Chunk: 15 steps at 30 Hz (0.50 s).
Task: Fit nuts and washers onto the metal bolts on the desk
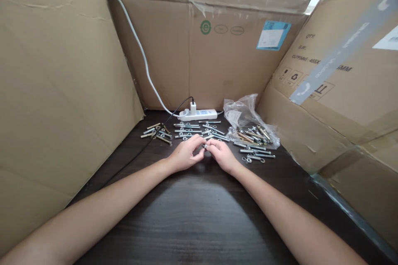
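Both hands pinched over a small metal part [205, 146] at the frame's centre.
The left hand [185, 154] and right hand [223, 155] grip it narrowly between fingertips; I'd keep it level, turning gently so threads don't bind. Right of centre, a clear plastic bag [239, 109] lies around a heap of bolts [255, 136]; I can't tell how many it encloses.

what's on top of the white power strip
On the power strip stands a white block adapter with a thin black cable; a pale plug seems to sit left of it. Anything beneath them is hidden.
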Available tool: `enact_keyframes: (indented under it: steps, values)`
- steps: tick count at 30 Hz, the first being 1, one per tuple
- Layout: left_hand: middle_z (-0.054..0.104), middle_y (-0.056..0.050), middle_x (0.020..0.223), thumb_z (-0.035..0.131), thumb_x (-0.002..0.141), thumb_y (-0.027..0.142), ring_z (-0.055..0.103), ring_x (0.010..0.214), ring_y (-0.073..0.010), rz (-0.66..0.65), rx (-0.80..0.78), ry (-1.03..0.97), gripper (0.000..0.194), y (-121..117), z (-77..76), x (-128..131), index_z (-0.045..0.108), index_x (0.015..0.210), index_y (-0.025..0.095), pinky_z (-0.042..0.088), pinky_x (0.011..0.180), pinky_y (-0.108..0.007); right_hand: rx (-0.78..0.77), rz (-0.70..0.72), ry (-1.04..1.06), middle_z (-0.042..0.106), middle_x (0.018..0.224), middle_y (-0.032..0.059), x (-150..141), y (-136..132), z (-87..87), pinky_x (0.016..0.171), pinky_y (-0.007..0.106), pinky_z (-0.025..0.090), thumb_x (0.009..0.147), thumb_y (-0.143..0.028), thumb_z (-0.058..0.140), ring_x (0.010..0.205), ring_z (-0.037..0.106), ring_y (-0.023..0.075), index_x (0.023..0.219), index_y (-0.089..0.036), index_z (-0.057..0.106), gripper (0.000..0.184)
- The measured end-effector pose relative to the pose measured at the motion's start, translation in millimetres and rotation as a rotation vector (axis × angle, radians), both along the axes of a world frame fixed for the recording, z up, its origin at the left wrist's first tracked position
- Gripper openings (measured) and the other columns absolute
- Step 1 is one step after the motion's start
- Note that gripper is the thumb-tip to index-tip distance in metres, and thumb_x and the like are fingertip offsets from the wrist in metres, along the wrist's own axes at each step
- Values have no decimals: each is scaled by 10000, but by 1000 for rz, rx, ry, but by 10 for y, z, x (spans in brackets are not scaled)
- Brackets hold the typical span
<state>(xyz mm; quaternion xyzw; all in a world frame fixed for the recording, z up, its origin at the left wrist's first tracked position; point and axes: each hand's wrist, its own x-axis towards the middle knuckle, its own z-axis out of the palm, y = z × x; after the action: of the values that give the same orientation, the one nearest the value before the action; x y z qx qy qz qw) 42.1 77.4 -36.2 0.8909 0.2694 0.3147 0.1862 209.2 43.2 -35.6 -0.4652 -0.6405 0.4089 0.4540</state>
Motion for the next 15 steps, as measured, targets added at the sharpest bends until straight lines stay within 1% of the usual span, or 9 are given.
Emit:
enact_keyframes:
  steps: [3, 5, 8, 11, 12, 13, 15]
  values:
    - [510, -4, 859, 466, 817, 167, 490, 726, -119, 1, 13, 28, 175, -17, 25, -4, 550, 968, 198, 396, 664, -229, -38, 47, -53, 370, 533, -51, 12, -18, 33, 543, 245, 299, 770, -301, 449, 543, 353, 115, 617, -190, 490, 193]
    - [518, -4, 855, 464, 817, 166, 494, 734, -123, 0, 4, 45, 171, -22, 28, -5, 552, 960, 200, 397, 669, -230, -35, 67, -121, 386, 554, -44, 21, -29, 55, 552, 244, 304, 777, -291, 439, 564, 366, 119, 602, -190, 466, 204]
    - [522, 0, 846, 464, 823, 179, 488, 727, -125, 7, -24, 48, 172, -14, 16, -7, 544, 974, 200, 394, 664, -232, 6, 66, -267, 465, 622, -30, 88, -33, 142, 599, 245, 335, 784, -263, 425, 633, 425, 133, 623, -188, 470, 184]
    - [513, 11, 829, 456, 825, 176, 474, 701, -120, 43, -81, 47, 218, 1, 4, -12, 514, 1034, 203, 392, 653, -233, 25, 70, -487, 556, 689, -15, 313, -3, 321, 645, 256, 357, 807, -270, 426, 688, 488, 152, 685, -187, 531, 181]
    - [507, 15, 818, 454, 824, 173, 469, 692, -119, 55, -102, 53, 229, 5, 4, -14, 503, 1044, 203, 391, 651, -234, 27, 45, -562, 577, 708, -10, 431, 16, 389, 648, 257, 360, 819, -284, 424, 695, 502, 156, 717, -189, 554, 190]
    - [501, 19, 808, 451, 822, 170, 465, 683, -118, 66, -121, 60, 231, 7, 6, -15, 494, 1047, 203, 390, 649, -235, 29, -24, -634, 594, 719, -6, 566, 41, 453, 642, 257, 360, 830, -299, 421, 694, 515, 159, 757, -194, 569, 196]
    - [489, 25, 792, 451, 816, 166, 459, 667, -115, 71, -146, 73, 226, 8, 14, -16, 482, 1037, 203, 386, 643, -237, 37, -277, -796, 621, 733, 14, 863, 100, 550, 627, 261, 356, 838, -328, 427, 689, 536, 169, 825, -199, 591, 209]
